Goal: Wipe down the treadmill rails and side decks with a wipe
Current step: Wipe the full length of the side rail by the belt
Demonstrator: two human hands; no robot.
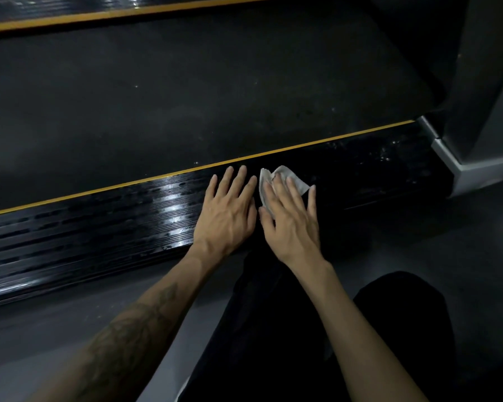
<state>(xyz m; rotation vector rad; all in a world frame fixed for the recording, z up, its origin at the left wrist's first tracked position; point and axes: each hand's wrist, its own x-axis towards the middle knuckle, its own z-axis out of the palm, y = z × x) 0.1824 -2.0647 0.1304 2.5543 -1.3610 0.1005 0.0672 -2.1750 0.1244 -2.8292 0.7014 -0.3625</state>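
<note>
The black ribbed side deck (pixel 105 224) runs from the lower left of the frame up to the right of centre, glossy and wet-looking left of centre, edged along its far side by a thin yellow stripe (pixel 157 177) next to the dark running belt (pixel 201 91). A crumpled white wipe (pixel 295 181) lies on the deck at mid-frame under the flat right hand (pixel 288 216), and the left hand (pixel 227 210) rests flat on the deck just beside it. The deck stands on a grey floor (pixel 35 338) that fills the lower left.
</note>
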